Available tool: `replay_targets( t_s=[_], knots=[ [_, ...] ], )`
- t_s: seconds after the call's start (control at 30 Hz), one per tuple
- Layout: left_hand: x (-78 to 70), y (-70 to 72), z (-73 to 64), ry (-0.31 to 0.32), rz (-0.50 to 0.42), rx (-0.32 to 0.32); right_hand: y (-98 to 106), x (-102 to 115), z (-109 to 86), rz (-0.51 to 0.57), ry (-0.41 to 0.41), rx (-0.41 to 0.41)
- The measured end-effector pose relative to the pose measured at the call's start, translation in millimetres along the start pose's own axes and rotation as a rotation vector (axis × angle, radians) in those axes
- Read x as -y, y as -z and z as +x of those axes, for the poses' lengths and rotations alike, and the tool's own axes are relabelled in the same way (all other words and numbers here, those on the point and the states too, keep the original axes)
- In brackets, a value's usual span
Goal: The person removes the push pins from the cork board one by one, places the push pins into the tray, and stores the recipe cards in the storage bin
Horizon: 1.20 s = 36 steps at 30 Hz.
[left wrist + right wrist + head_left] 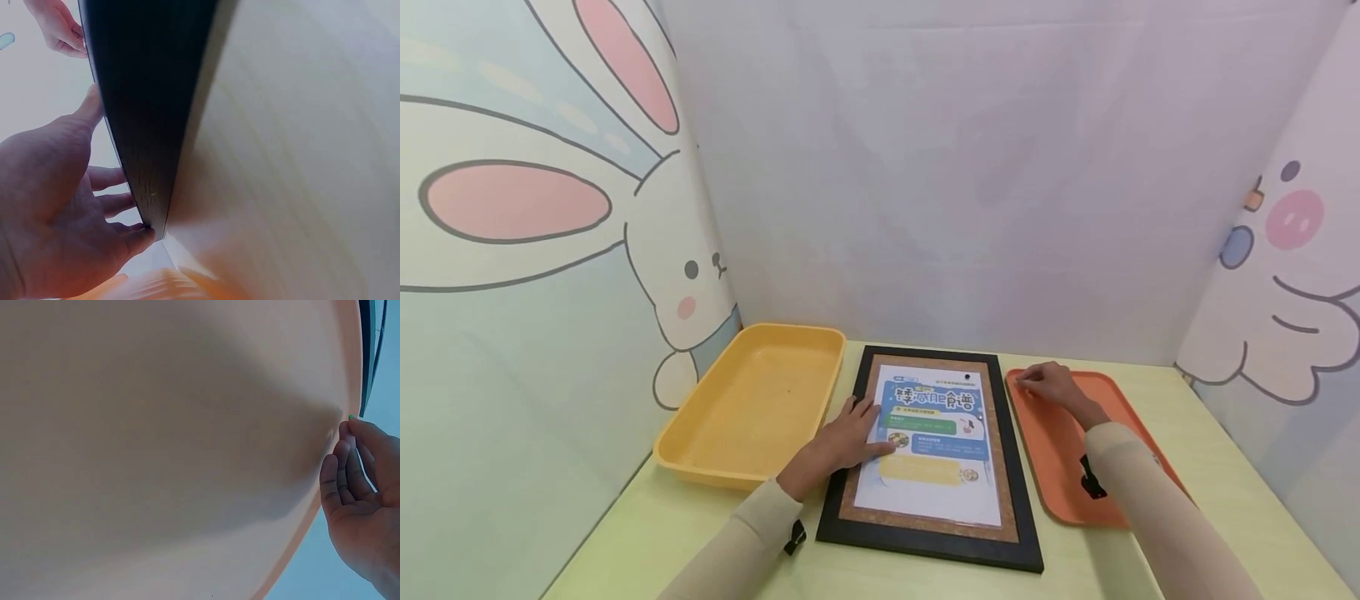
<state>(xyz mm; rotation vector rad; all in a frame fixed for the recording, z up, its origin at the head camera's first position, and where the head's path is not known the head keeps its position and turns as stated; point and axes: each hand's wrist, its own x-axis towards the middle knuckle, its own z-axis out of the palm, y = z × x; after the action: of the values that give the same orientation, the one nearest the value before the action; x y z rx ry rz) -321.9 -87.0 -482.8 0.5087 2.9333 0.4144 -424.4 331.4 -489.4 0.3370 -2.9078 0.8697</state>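
Note:
A black-framed cork board [1011,508] lies on the table, with a printed sheet of paper [925,504] on it. Near the sheet's top right corner sits a small black pin [967,377]. My left hand [847,439] rests with spread fingers on the board's left side, its thumb over the paper; in the left wrist view the fingers lie along the dark frame edge [147,125]. My right hand [1051,385] is over the orange tray's far left corner. Its thumb and fingertips pinch a small green pin [351,417], mostly hidden between them.
To the left of the board stands a deep yellow tray [748,400]. The shallow orange tray [1060,467] lies to its right. A pale wall [940,192] rises behind the table [865,575], and printed panels with cartoon animals [550,358] close off both sides.

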Motion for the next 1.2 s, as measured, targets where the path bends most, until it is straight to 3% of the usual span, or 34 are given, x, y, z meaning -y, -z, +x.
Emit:
replay_targets(
  t_s=[0.37, 0.67, 1.2],
  knots=[
    [-2.0, -0.8, 1.6, -0.005, 0.005, 0.001, -0.5, -2.8, 0.1, -0.015, -0.018, -0.026],
    [-3.2, 0.6, 0.2, -0.03, 0.002, -0.004, -3.6, -8.0, -0.2, -0.03, 0.056, -0.048],
    [-1.6, 1.9, -0.5, -0.011, 0.018, -0.001, -8.4, -15.6, 5.2, 0.02, 0.018, -0.064]
  ],
)
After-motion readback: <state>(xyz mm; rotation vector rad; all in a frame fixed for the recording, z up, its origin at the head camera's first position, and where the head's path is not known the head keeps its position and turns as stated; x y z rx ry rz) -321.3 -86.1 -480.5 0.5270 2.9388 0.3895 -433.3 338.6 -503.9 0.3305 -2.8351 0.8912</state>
